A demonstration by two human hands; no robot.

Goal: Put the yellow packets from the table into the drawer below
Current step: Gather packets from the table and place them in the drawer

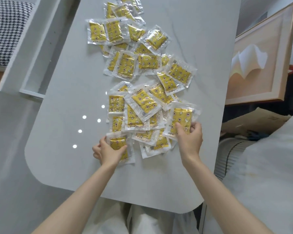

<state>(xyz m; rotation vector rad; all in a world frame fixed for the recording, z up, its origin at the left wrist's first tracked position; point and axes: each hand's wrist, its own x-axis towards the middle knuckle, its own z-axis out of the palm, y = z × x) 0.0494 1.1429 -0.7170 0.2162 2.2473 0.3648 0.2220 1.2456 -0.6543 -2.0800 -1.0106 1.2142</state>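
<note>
Several yellow packets in clear wrappers [143,103] lie scattered and overlapping down the middle of the pale grey table [61,102]. My left hand [107,152] grips the nearest packet [119,143] at the pile's near left edge. My right hand [189,137] pinches another packet [182,116] at the pile's near right, its top tilted up off the heap. An open white drawer [35,65] sticks out beyond the table's left edge, and no packets show inside it.
A houndstooth cushion [5,31] sits at the far left. A framed picture [259,61] leans on the right, with cardboard [254,122] and a ribbed white object [230,154] below it. Bright light spots [84,117] dot the table's left side.
</note>
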